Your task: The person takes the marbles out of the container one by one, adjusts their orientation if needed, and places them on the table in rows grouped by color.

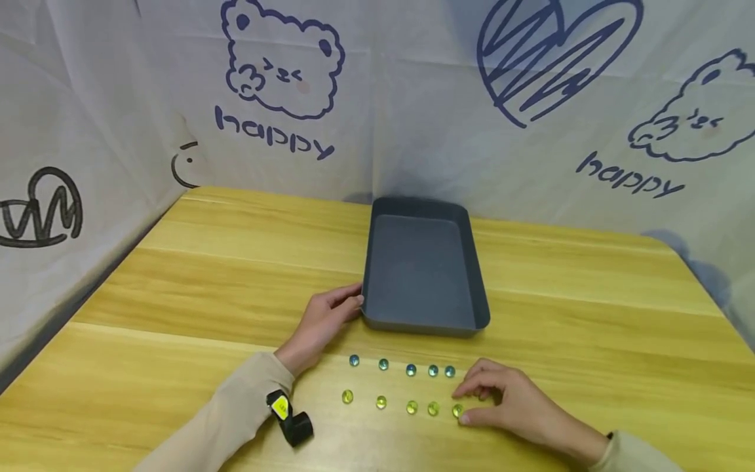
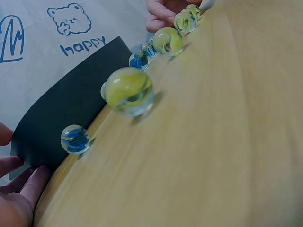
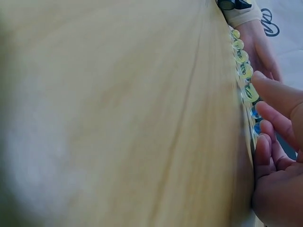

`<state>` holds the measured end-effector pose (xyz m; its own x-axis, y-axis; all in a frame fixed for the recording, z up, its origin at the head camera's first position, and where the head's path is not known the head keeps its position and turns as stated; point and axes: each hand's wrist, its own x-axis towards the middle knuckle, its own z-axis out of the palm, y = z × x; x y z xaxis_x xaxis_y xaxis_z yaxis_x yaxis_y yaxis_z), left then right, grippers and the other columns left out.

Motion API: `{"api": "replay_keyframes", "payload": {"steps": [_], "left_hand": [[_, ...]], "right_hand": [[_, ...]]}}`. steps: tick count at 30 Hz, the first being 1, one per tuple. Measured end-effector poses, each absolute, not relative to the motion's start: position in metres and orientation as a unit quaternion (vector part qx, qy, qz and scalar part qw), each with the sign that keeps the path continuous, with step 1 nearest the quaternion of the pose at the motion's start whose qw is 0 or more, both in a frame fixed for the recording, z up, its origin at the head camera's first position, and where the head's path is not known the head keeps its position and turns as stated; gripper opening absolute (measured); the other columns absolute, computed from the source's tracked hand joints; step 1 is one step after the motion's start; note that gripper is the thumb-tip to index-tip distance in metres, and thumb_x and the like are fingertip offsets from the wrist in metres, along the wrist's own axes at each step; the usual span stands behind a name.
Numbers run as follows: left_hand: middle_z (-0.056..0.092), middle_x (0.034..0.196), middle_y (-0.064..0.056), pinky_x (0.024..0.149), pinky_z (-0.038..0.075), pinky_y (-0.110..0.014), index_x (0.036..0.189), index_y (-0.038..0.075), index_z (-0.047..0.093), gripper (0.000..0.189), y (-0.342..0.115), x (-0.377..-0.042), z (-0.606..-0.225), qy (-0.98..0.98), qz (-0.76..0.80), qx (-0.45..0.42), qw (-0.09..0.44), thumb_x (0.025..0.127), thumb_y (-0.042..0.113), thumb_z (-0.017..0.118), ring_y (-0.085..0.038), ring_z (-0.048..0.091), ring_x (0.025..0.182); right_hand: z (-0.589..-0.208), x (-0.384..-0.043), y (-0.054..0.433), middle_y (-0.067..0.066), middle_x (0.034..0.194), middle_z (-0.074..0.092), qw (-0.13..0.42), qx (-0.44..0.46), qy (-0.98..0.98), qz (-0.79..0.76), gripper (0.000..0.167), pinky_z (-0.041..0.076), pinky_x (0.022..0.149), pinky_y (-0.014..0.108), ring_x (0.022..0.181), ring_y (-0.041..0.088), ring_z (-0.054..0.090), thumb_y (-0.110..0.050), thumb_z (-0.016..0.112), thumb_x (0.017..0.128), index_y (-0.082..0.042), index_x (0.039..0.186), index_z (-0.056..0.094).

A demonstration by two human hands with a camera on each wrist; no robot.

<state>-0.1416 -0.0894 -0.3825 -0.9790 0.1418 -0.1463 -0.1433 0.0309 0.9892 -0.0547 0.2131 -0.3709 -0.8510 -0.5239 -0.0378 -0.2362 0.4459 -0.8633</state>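
Observation:
My left hand [image 1: 321, 324] touches the outer left wall of a dark grey rectangular tray [image 1: 421, 275], near its front corner. In the left wrist view its fingers [image 2: 35, 187] lie against that wall. Before the tray, several glass marbles stand in two rows, the farther one with blue swirls, such as the blue marble [image 1: 354, 360], the nearer one yellow. My right hand [image 1: 519, 403] is at the right end of the rows, thumb and forefinger apart. Its thumb tip lies beside the rightmost yellow marble [image 1: 457, 411]; whether they touch, I cannot tell.
The wooden table [image 1: 590, 314] reaches back to a white cloth [image 1: 413, 98] with drawings and lettering. Behind the tray, the cloth hangs close to its far wall. A black wrist camera [image 1: 291, 419] sits on the left sleeve, left of the marbles.

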Motion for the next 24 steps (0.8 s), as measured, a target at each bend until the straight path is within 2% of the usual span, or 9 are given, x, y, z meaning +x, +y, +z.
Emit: {"api": "replay_keyframes", "payload": {"steps": [7, 15, 19, 22, 24], "left_hand": [[0.055, 0.134, -0.018, 0.098, 0.050, -0.033, 0.133, -0.003, 0.055, 0.039, -0.090, -0.140, -0.385, 0.709, 0.697, -0.003, 0.106, 0.097, 0.010, 0.054, -0.027, 0.058, 0.115], [0.056, 0.131, -0.020, 0.096, 0.052, -0.033, 0.131, -0.006, 0.056, 0.037, -0.085, -0.142, -0.390, 0.699, 0.708, -0.003, 0.100, 0.097, 0.009, 0.054, -0.028, 0.058, 0.115], [0.057, 0.129, -0.020, 0.095, 0.053, -0.034, 0.128, -0.007, 0.058, 0.035, -0.085, -0.141, -0.392, 0.689, 0.717, -0.017, 0.102, 0.098, 0.011, 0.051, -0.029, 0.057, 0.115], [0.057, 0.128, -0.019, 0.095, 0.053, -0.034, 0.127, -0.007, 0.058, 0.035, -0.088, -0.140, -0.394, 0.687, 0.718, -0.029, 0.108, 0.099, 0.012, 0.051, -0.029, 0.057, 0.116], [0.057, 0.128, -0.020, 0.096, 0.052, -0.035, 0.128, -0.007, 0.056, 0.036, -0.092, -0.140, -0.395, 0.706, 0.700, -0.026, 0.107, 0.098, 0.012, 0.051, -0.030, 0.056, 0.116]], "right_hand": [[-0.367, -0.055, 0.211, 0.003, 0.080, 0.050, 0.188, -0.168, 0.834, -0.491, 0.038, 0.043, 0.061, 0.023, 0.074, 0.011, 0.049, -0.022, 0.083, 0.076, -0.007, 0.089, 0.050], [-0.361, -0.059, 0.220, 0.008, 0.082, 0.050, 0.232, -0.188, 0.794, -0.530, 0.025, 0.045, 0.060, 0.029, 0.073, 0.012, 0.048, -0.014, 0.071, 0.088, -0.001, 0.092, 0.049], [-0.360, -0.059, 0.228, 0.003, 0.084, 0.053, 0.184, -0.197, 0.825, -0.497, 0.018, 0.047, 0.060, 0.026, 0.074, 0.011, 0.051, -0.014, 0.070, 0.090, -0.004, 0.094, 0.055], [-0.362, -0.059, 0.230, -0.004, 0.086, 0.057, 0.094, -0.230, 0.861, -0.443, 0.014, 0.050, 0.062, 0.024, 0.075, 0.008, 0.052, -0.013, 0.072, 0.087, -0.010, 0.096, 0.062], [-0.363, -0.061, 0.229, -0.007, 0.088, 0.058, 0.026, -0.261, 0.876, -0.405, 0.017, 0.052, 0.063, 0.024, 0.076, 0.007, 0.053, -0.012, 0.075, 0.085, -0.014, 0.098, 0.065]]}}
